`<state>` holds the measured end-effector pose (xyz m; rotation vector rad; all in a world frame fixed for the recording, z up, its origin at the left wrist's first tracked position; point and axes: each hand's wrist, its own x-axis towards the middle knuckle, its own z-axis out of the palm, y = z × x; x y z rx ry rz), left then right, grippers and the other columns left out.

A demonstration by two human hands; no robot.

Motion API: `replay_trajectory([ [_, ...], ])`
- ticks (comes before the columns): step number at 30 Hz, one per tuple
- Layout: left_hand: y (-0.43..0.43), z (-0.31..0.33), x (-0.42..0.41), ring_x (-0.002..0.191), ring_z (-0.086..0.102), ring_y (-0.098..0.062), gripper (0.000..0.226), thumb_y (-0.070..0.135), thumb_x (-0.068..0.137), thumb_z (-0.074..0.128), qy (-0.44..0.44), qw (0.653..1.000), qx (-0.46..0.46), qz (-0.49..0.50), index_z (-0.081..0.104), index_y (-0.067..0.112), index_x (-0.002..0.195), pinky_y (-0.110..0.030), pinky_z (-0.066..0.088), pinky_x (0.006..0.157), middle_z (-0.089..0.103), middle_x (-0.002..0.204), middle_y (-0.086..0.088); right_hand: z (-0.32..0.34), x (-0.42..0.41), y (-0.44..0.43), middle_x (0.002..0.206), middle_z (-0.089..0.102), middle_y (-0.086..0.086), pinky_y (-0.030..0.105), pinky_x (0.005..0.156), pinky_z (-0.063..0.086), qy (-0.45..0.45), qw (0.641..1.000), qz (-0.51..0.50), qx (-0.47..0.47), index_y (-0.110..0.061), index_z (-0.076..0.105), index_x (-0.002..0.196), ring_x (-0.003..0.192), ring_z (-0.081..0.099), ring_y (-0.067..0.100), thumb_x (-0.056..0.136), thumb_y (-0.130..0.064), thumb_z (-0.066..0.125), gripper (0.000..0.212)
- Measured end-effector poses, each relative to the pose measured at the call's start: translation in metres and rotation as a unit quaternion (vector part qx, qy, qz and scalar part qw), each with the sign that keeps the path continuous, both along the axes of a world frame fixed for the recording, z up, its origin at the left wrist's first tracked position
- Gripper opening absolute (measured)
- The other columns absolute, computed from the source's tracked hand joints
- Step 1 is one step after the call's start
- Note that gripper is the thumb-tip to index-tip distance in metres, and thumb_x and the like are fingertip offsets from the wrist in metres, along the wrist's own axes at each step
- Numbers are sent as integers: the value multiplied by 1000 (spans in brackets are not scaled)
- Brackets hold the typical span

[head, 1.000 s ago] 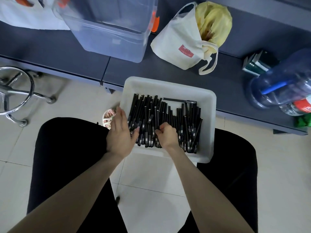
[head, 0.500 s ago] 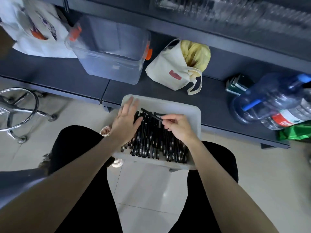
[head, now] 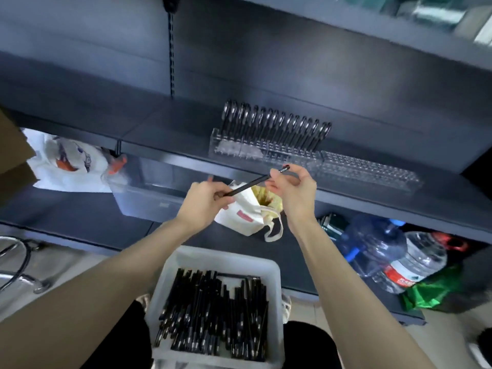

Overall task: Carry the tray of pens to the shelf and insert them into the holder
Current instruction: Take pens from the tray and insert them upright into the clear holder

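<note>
One pen [head: 250, 184] spans our hands, the left hand [head: 205, 206] pinching its lower end, the right hand [head: 292, 190] its upper end, just before the clear holder [head: 266, 153] on the shelf [head: 159, 139]. Insertion is in hand; next, we judge, it must tip upright over a free slot.

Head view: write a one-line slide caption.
Left hand and right hand hold one black pen before the partly filled clear holder, white tray of pens below.

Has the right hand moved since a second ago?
Yes. The right hand left the tray and rose to the holder, pinching a pen.
</note>
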<state>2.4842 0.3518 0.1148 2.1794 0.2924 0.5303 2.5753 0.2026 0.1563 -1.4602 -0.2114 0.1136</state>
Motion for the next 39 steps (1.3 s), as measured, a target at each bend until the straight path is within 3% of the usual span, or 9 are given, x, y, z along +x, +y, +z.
replay_trajectory([
  [4, 6, 16, 31, 72, 64, -13, 19, 18, 79, 74, -23, 999, -33, 32, 71, 10, 96, -31, 52, 79, 69, 81, -1, 34, 26, 16, 75, 67, 7, 24, 73, 57, -78, 996, -12, -51, -12, 48, 117, 67, 67, 15, 88, -4, 62, 33],
  [8, 27, 17, 62, 105, 54, -15, 58, 29, 81, 72, -30, 995, -8, 92, 50, 13, 132, -28, 44, 91, 51, 119, -1, 54, 56, 30, 72, 66, 5, 36, 88, 52, -176, 975, -74, -111, -17, 43, 108, 76, 68, 23, 90, -4, 59, 28],
  [11, 48, 12, 84, 130, 35, -21, 83, 30, 81, 73, -14, 991, 16, 130, 26, 9, 145, -31, 32, 106, 33, 139, -6, 58, 82, 41, 82, 67, 13, 32, 85, 51, -249, 948, -109, -164, -14, 47, 111, 80, 67, 26, 91, -6, 58, 24],
  [14, 64, 4, 106, 137, 25, -22, 95, 29, 79, 74, 4, 991, -8, 132, 14, 9, 149, -31, 27, 109, 21, 149, -6, 56, 104, 52, 85, 67, 13, 26, 77, 47, -300, 923, -124, -208, -8, 48, 116, 80, 64, 27, 92, -7, 55, 25],
  [16, 71, -2, 117, 139, 26, -22, 97, 32, 78, 74, 18, 992, -15, 127, 12, 11, 149, -33, 31, 108, 19, 153, -4, 52, 115, 59, 86, 65, 15, 31, 76, 48, -314, 916, -124, -217, -8, 48, 116, 80, 63, 29, 93, -6, 54, 24],
  [19, 79, -12, 129, 137, 32, -23, 95, 34, 79, 73, 18, 992, -37, 120, 11, 17, 150, -35, 34, 105, 23, 154, -2, 47, 127, 64, 84, 66, 13, 39, 74, 53, -351, 896, -125, -243, -7, 49, 116, 75, 63, 28, 93, -8, 55, 23],
  [26, 82, -29, 134, 123, 49, -27, 77, 33, 86, 66, -40, 988, -24, 148, 21, 27, 148, -37, 40, 97, 51, 138, -5, 34, 137, 72, 88, 67, 15, 33, 75, 51, -390, 866, -94, -297, -6, 51, 118, 76, 62, 26, 93, -8, 54, 25],
  [28, 82, -30, 134, 119, 52, -28, 76, 32, 85, 67, -48, 987, -23, 153, 23, 27, 147, -35, 42, 94, 57, 131, -7, 30, 136, 74, 82, 67, 16, 39, 73, 53, -408, 849, -85, -326, -6, 54, 117, 75, 63, 29, 93, -6, 54, 24],
  [39, 81, -31, 134, 114, 56, -28, 74, 30, 85, 68, -50, 985, -46, 159, 27, 27, 146, -33, 42, 95, 62, 123, -8, 36, 136, 82, 87, 66, 13, 44, 75, 54, -375, 822, -35, -426, -7, 53, 120, 81, 63, 28, 91, 3, 50, 31],
])
